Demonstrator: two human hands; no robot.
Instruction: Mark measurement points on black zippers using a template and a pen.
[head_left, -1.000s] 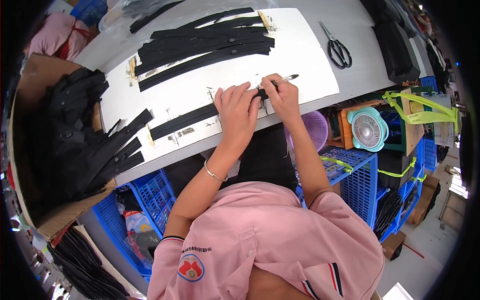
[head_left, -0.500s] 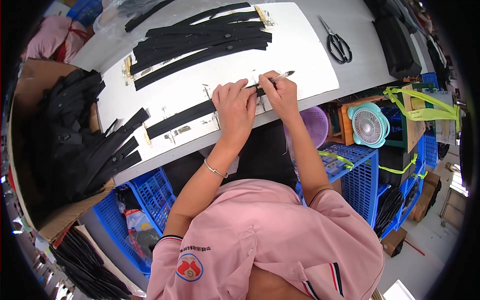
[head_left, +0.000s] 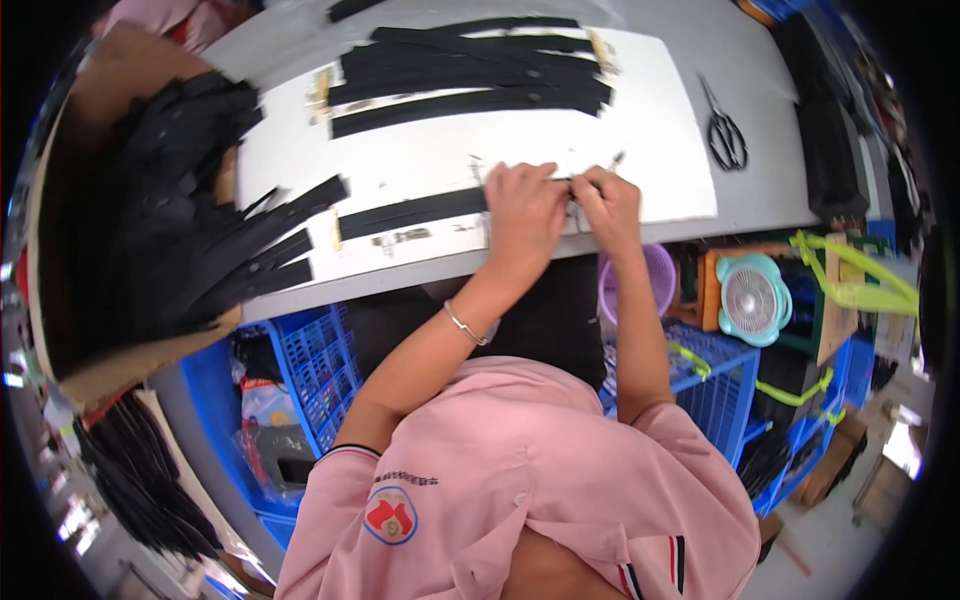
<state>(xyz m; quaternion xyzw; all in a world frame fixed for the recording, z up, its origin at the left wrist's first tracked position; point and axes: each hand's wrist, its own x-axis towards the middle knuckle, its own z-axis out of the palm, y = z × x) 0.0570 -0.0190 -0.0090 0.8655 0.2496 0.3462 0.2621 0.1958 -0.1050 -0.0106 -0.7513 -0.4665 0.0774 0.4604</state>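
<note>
A narrow black fabric strip (head_left: pixel 410 212) lies along the near part of a white board (head_left: pixel 660 150) that carries small dark marks. My left hand (head_left: pixel 525 215) rests over the strip's right part, fingers extended and pressing it against the board. Close beside it, my right hand (head_left: pixel 612 210) is closed around a pen (head_left: pixel 617 158), whose back end sticks up past the fingers. The pen's tip and the strip's right end are mostly hidden by my hands. Farther back on the board lies a pile of black strips (head_left: pixel 450 75).
Black scissors (head_left: pixel 727 140) lie on the grey table right of the board. At the left stands a cardboard box (head_left: pixel 55 200) full of black fabric pieces. Below the table edge are a purple basket (head_left: pixel 655 285), a turquoise fan (head_left: pixel 752 300) and blue crates (head_left: pixel 320 375).
The view has shifted, so table and hands appear farther right. My right hand still grips the pen, which now points more upright. Both hands remain at the strip's right end.
</note>
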